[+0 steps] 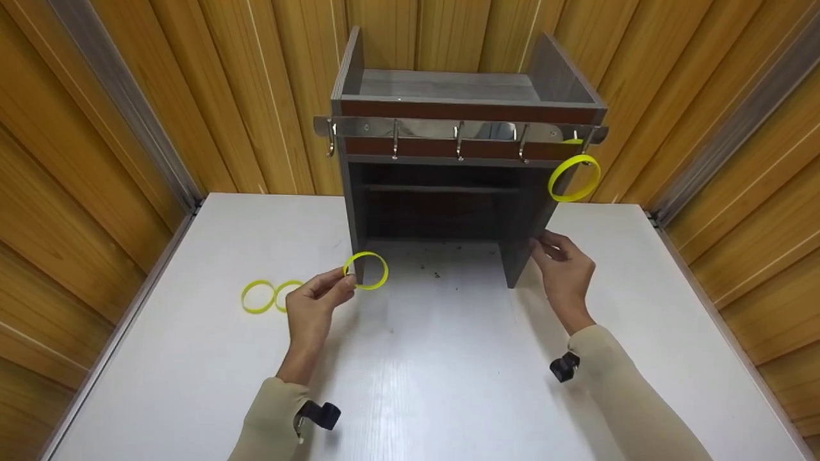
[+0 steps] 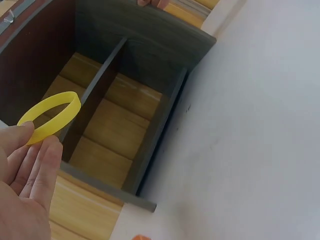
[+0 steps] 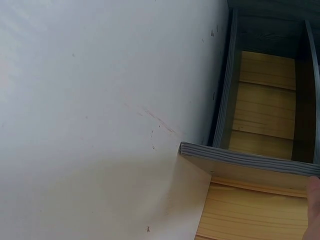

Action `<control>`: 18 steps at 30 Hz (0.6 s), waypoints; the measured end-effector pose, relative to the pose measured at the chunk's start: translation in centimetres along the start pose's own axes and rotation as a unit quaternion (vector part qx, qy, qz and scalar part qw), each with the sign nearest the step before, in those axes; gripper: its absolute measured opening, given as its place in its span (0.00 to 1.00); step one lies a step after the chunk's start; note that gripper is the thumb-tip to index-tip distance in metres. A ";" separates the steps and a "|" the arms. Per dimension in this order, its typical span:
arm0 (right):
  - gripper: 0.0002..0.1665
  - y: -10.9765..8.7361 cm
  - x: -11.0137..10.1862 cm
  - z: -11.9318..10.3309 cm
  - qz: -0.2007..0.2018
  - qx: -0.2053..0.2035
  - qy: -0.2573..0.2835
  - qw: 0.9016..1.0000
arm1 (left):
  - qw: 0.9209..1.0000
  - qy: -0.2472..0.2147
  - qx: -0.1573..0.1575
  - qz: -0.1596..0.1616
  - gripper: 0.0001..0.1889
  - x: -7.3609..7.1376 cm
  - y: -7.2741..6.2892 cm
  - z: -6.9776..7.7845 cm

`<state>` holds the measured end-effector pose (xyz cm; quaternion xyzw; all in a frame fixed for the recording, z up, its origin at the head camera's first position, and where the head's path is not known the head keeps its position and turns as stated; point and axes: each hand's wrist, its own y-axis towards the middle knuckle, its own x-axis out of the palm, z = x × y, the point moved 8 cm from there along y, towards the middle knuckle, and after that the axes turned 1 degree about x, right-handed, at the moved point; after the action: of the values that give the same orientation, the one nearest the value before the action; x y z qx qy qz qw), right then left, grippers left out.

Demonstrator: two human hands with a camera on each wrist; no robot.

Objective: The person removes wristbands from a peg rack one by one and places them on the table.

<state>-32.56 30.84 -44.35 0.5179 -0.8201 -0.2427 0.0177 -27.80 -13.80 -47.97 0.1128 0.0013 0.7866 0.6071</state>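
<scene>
My left hand pinches a yellow silicone wristband between thumb and fingers, in front of the left side panel of a grey wooden shelf unit. The left wrist view shows this wristband held by one side, its loop tilted. With thumb and fingers, my right hand holds the front edge of the unit's right side panel; only part of the thumb shows in the right wrist view. Across the unit's upper front runs a metal hook rail. Another yellow wristband hangs from its rightmost hook.
Two more yellow wristbands, one at the far left and one partly behind my left hand, lie on the white table. Wood-slat walls enclose the table at the back and sides. Small dark specks dot the surface under the unit.
</scene>
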 end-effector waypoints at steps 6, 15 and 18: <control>0.14 0.0 -0.1 -0.2 -0.002 -0.004 0.006 1.000 | 1.000 0.007 -0.018 0.021 0.16 -2.9 -0.1 -0.6; 0.13 0.2 -0.1 0.2 0.002 -0.006 0.017 1.000 | 0.998 0.015 -0.033 0.056 0.18 -7.5 -0.3 -1.2; 0.12 0.2 -0.1 0.2 0.004 -0.017 0.016 1.000 | 0.997 0.026 -0.041 0.067 0.18 -9.0 -0.5 -1.6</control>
<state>-32.72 31.04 -44.43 0.5182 -0.8175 -0.2482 0.0405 -25.45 -22.01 -51.23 0.0668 -0.0228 0.8274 0.5572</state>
